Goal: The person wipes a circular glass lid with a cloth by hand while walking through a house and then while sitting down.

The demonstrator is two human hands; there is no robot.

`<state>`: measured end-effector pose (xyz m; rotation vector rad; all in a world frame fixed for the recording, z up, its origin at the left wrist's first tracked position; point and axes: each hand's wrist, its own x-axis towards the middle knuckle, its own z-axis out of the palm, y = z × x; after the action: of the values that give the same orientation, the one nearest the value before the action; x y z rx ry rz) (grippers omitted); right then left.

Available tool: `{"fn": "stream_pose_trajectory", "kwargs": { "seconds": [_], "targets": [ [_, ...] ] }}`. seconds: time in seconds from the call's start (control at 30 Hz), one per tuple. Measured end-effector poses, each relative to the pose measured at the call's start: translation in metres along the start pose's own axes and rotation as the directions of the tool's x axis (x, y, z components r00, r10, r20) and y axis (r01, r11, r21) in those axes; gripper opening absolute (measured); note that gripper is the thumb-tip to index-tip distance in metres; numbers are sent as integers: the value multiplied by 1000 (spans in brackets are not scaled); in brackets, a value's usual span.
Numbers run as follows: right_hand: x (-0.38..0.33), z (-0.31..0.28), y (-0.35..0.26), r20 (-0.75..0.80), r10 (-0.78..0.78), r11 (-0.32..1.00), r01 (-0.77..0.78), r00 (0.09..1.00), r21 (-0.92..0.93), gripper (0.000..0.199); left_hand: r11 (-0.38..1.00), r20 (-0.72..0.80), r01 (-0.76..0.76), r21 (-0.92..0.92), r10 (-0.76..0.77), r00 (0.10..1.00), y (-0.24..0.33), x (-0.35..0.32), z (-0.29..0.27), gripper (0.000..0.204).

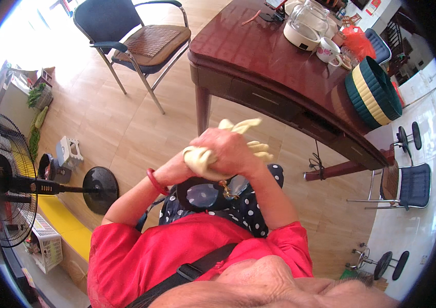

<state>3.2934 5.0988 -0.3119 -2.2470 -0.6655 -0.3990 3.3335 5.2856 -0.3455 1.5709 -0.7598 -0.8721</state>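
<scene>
In front of my body my two hands are together at a pale yellow glove (202,160). My right hand (226,148) is closed over it, its fingers bent round the bunched part. Limp-looking glove fingers stick out beyond the hand, up and to the right. My left forearm, with a red bangle (156,180) on it, reaches in to the bunched glove. The left hand is mostly hidden by the glove and my right hand, so its fingers do not show. Just below my hands, a dark object with shiny, clear-looking rounded parts (201,196) lies over my polka-dot clothing.
A dark red table (259,56) stands ahead, bearing a glass kettle (307,23), a flowered mug (327,50) and a green-and-cream basket (372,92). A chair (146,46) stands at the far left. A black fan (7,177) and a white crate (47,241) are on the left.
</scene>
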Motion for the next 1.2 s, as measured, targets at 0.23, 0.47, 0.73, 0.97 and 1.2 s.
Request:
{"fn": "stream_pose_trajectory", "kwargs": {
  "seconds": [0.23,0.47,0.73,0.97,1.2],
  "targets": [
    [-70,-19,32,113,598,657,-567,793,497,24,954,122,256,-159,-238,964,-2,-22,-12,36],
    [-186,53,78,-297,747,651,-565,594,507,33,970,68,165,-177,-156,985,-23,-35,-20,34],
    [-46,-28,-15,12,154,983,-153,988,-99,31,986,111,126,114,-139,984,19,-12,-12,29],
    [-64,-1,6,-162,271,962,-262,949,75,24,979,-56,87,186,-78,995,8,-24,-6,23],
    [-193,112,92,-493,543,794,-607,680,36,37,976,-158,88,-197,-121,980,-39,-39,-37,25]
  ]
}}
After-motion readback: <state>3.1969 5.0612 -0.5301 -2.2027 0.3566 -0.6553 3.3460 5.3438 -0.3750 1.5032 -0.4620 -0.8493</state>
